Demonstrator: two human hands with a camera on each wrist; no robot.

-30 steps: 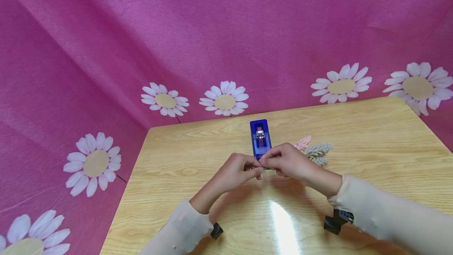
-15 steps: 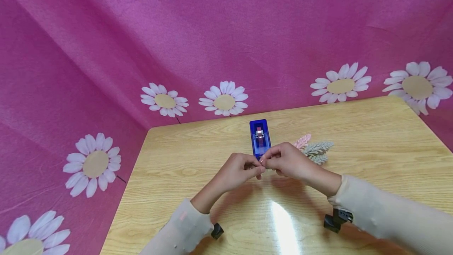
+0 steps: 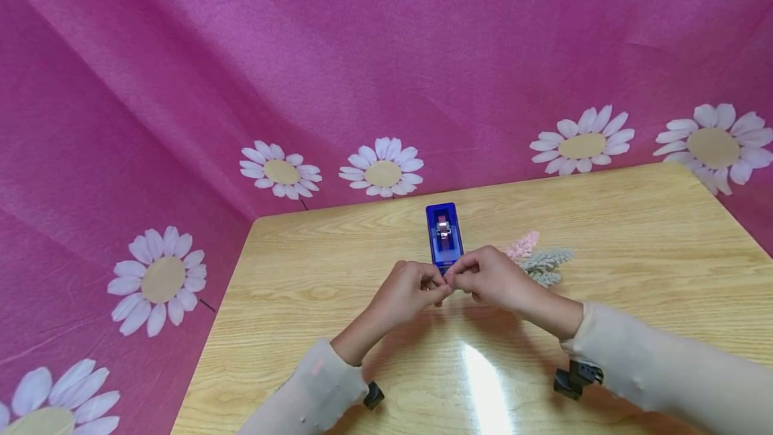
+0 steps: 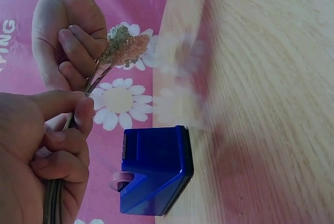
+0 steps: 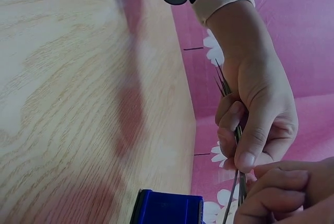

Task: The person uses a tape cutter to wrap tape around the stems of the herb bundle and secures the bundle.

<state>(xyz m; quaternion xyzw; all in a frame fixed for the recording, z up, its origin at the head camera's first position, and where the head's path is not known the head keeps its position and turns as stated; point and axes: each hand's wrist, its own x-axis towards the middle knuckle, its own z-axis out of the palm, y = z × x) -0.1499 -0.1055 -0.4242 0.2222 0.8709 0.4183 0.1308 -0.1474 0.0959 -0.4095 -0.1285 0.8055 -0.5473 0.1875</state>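
A small bunch of artificial flower stems runs between my two hands. Its heads, a pink spike (image 3: 523, 246) and a grey-green spike (image 3: 546, 262), stick out past the right hand in the head view. My left hand (image 3: 404, 291) curls its fingers round the thin dark stems (image 4: 54, 198). Fingertips meeting the left hand's, my right hand (image 3: 495, 277) pinches at the stems nearer the heads. A small shiny clear bit, like tape, shows at the fingertips in the left wrist view. Just beyond the hands stands a blue tape dispenser (image 3: 443, 237) with a roll in it.
The wooden table (image 3: 302, 267) lies under the hands, its back edge close to a pink curtain (image 3: 423, 52) printed with white daisies. Black wrist cameras are strapped below both light sleeves (image 3: 664, 354).
The flower heads have shifted slightly to the right, tipping a little with the stems. Both hands stay fingertip to fingertip, with only small finger movements. The tape dispenser has not moved.
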